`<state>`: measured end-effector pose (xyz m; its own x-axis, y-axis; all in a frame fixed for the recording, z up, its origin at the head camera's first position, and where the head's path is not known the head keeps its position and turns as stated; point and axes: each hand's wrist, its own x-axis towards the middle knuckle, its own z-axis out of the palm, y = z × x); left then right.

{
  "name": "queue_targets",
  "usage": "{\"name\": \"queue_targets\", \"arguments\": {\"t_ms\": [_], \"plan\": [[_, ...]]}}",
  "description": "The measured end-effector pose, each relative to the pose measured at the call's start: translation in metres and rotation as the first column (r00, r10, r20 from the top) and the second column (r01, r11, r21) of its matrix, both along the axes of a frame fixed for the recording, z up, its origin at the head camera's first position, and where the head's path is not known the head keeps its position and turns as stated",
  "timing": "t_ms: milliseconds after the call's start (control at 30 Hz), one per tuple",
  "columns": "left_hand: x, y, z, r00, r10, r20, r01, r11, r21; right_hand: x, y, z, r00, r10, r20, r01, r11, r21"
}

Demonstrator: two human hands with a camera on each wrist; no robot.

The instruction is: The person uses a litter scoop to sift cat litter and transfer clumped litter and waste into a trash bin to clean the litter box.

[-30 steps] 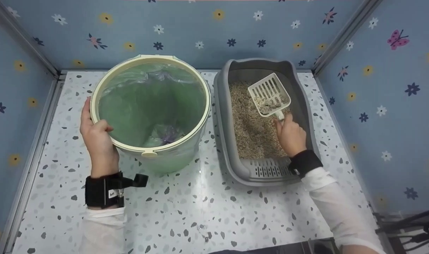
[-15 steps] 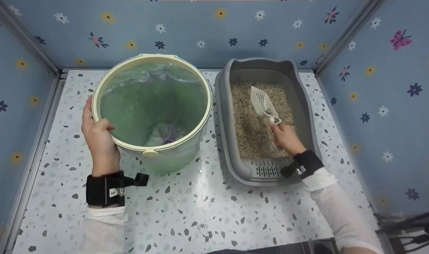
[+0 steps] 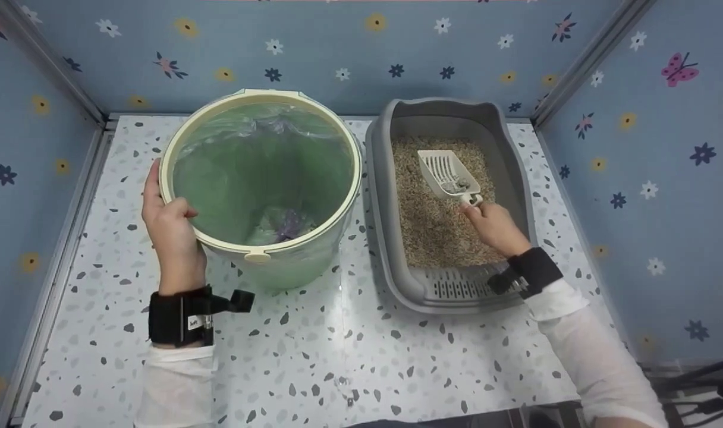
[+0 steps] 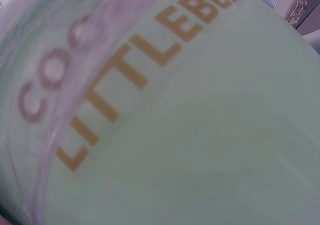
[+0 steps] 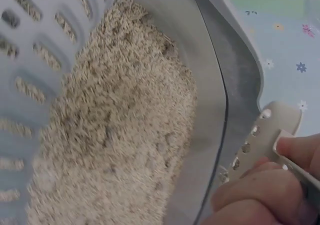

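Observation:
In the head view a round green trash bin (image 3: 287,276) with a cream rim stands on the left, lined with a thin clear bag. My left hand (image 3: 172,229) grips its left side, thumb over the rim and fingers along the outside. On the right sits a grey litter box (image 3: 385,255) with brown pellet litter (image 3: 442,238). My right hand (image 3: 497,227) holds a white slotted litter scoop (image 3: 442,169) by its handle, over the litter. Greyish clumps (image 3: 456,185) lie in the scoop near the handle. The right wrist view shows fingers (image 5: 265,192) curled at the scoop's handle.
A speckled white tabletop (image 3: 290,368) carries both containers. Blue flowered panels (image 3: 338,35) close off the back and sides. A purplish crumpled bag (image 3: 287,226) lies at the bottom of the bin. Dark cables (image 3: 706,392) show at the lower right.
The scoop first tipped sideways and lower over the litter, then turned flatter again, holding fewer bits than a second ago. My left hand keeps its grip on the bin.

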<state>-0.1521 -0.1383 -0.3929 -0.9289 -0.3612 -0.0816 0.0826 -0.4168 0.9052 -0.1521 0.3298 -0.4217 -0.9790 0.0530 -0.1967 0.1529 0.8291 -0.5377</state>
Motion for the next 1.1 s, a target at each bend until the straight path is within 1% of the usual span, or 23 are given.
{"name": "queue_targets", "arguments": {"t_ms": [200, 367, 600, 700, 900, 1100], "plan": [[0.000, 0.000, 0.001, 1.000, -0.005, 0.006, 0.005, 1.000, -0.015, 0.000, 0.002, 0.030, 0.998, 0.055, -0.014, -0.053, 0.993, 0.102], [0.000, 0.000, 0.001, 1.000, -0.004, 0.002, 0.004, 1.000, -0.010, -0.001, -0.002, 0.057, 0.994, 0.103, -0.028, -0.099, 0.988, 0.119], [0.001, 0.000, 0.001, 1.000, 0.001, 0.010, -0.001, 1.000, -0.004, -0.002, -0.017, 0.095, 0.990, 0.137, -0.010, -0.135, 0.982, 0.132], [0.002, -0.001, -0.001, 1.000, 0.002, 0.003, -0.002, 1.000, -0.001, -0.005, -0.026, 0.108, 0.984, 0.178, -0.016, -0.174, 0.974, 0.146], [0.002, -0.002, -0.001, 1.000, 0.006, 0.011, -0.006, 1.000, -0.001, -0.013, -0.053, 0.128, 0.961, 0.271, -0.048, -0.256, 0.946, 0.198], [0.000, 0.000, 0.001, 1.000, 0.005, 0.014, -0.005, 1.000, -0.001, -0.018, -0.085, 0.140, 0.937, 0.348, -0.042, -0.329, 0.915, 0.235]]}}
